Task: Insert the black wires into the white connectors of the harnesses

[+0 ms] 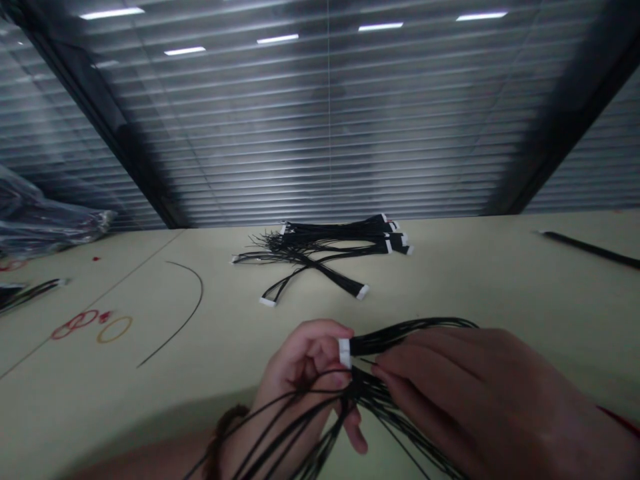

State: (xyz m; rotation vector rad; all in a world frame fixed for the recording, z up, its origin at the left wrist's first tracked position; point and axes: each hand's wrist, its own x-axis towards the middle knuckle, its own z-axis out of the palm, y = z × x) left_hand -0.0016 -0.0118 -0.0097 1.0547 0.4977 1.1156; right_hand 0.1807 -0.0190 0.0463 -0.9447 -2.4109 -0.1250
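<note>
My left hand (305,373) pinches a white multi-pin connector (345,353) between thumb and fingers. A bundle of thin black wires (400,337) runs from this connector to the right, then fans out and hangs down past my left wrist. My right hand (465,393) lies over the bundle, its fingertips pressed on the strands just below the connector. Its thumb is hidden behind the hand. A dark beaded bracelet (225,427) circles my left wrist.
A pile of black wire harnesses with white connectors (320,250) lies on the pale table (500,300) ahead. A thin black wire (185,313), red and yellow rings (114,329), more black bundles (590,249) and a plastic bag (40,220) lie around. Window blinds stand behind.
</note>
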